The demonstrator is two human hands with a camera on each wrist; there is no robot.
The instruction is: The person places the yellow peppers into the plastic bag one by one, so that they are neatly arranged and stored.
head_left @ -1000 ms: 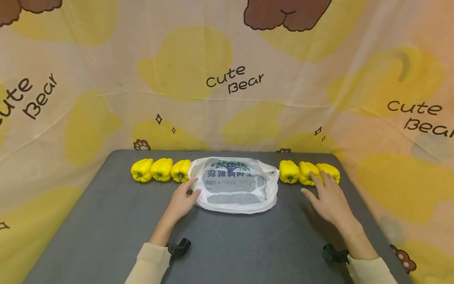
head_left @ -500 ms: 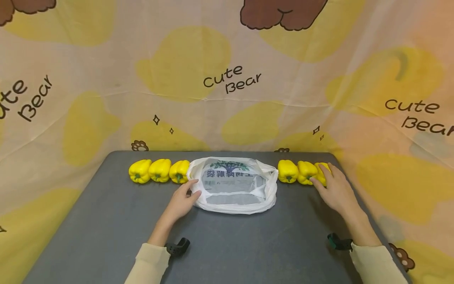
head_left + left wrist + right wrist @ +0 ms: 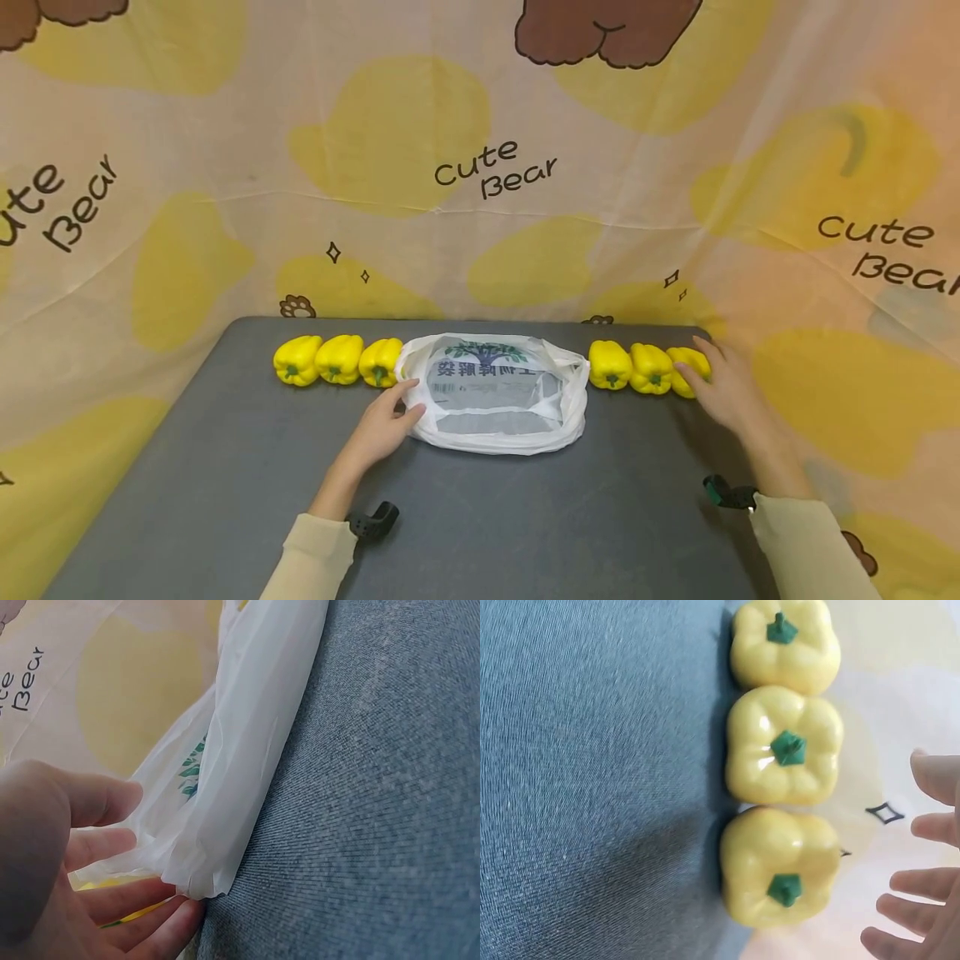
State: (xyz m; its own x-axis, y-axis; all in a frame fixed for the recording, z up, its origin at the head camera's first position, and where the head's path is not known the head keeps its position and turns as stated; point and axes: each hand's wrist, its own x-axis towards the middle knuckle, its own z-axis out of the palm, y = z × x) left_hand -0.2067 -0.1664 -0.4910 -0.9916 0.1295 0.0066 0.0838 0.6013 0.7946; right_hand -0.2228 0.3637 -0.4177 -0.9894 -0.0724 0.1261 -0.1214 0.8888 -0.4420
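Note:
A white plastic bag (image 3: pixel 495 443) with its mouth spread lies mid-table, a green tree print inside. My left hand (image 3: pixel 381 427) touches its left rim; in the left wrist view the fingers (image 3: pixel 124 900) lie extended against the bag's edge, thumb apart. Right of the bag, three yellow bell peppers with green stems stand in a row: one beside the bag (image 3: pixel 610 365), a middle pepper (image 3: pixel 649 369) and an end pepper (image 3: pixel 692 365). My right hand (image 3: pixel 726 385) is spread at the end pepper; the right wrist view shows the fingers (image 3: pixel 922 883) apart from it.
Left of the bag stand three more yellow peppers: an outer pepper (image 3: pixel 297 361), a middle one (image 3: pixel 340 359) and one against the bag (image 3: pixel 380 361). The grey tabletop (image 3: pixel 525 525) ends at a patterned cloth backdrop (image 3: pixel 495 108) behind and at the sides.
My right hand has moved rightward across the peppers to the outer side of the end one, which now sits slightly turned and closer to its neighbour. The left hand stays at the bag.

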